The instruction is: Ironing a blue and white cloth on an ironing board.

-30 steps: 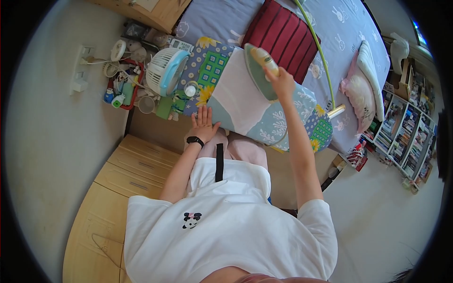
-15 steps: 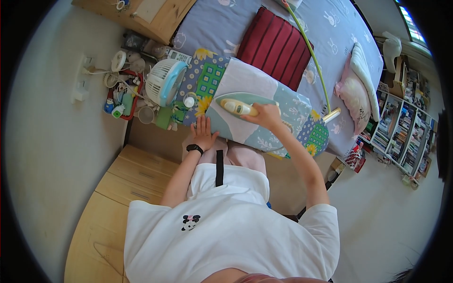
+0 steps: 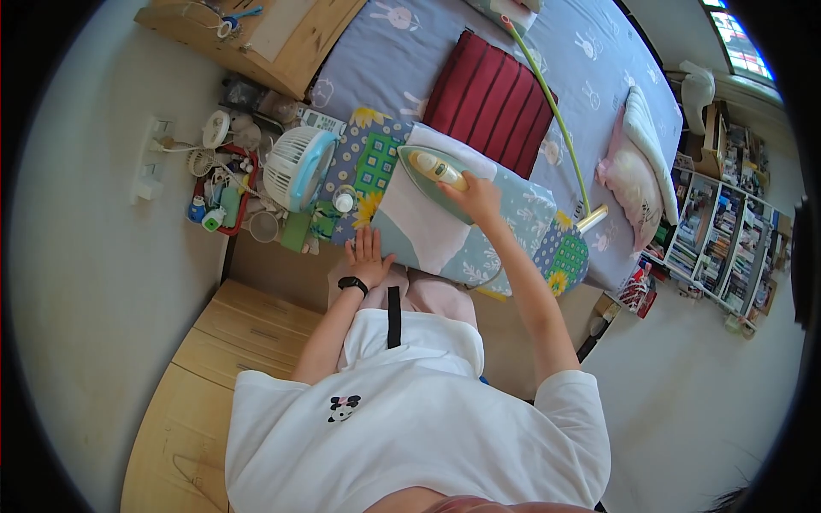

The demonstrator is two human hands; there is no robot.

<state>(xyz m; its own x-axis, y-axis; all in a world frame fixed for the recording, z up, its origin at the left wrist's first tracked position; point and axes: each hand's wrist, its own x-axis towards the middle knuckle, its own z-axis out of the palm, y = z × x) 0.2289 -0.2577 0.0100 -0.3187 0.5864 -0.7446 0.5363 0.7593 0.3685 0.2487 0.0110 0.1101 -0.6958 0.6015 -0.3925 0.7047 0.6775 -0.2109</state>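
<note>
My right hand (image 3: 477, 201) is wrapped round the handle of a clothes iron (image 3: 425, 181) with a green soleplate and cream body. Its tip points to the far left, and it rests on a folded cloth (image 3: 428, 235) in pale lilac and light blue-green with white prints. Flat on the cloth's near left corner lies my left hand (image 3: 369, 258), fingers stretched out, a black band on its wrist. Under the cloth is a patterned ironing pad (image 3: 389, 158) with sunflowers, dots and green squares. The iron's cord shows only in part, near my right forearm.
Left of the pad stand a white and blue fan (image 3: 295, 169), a small white bottle (image 3: 344, 202) and a red basket (image 3: 248, 205) of small items. Beyond lies a striped red cushion (image 3: 489, 103) on the bed (image 3: 368, 60). A green stick (image 3: 556, 111) slants at the right.
The iron has turned, its tip now aimed more to the far side, and has moved slightly away from me. My left hand stays on the cloth's near left corner.
</note>
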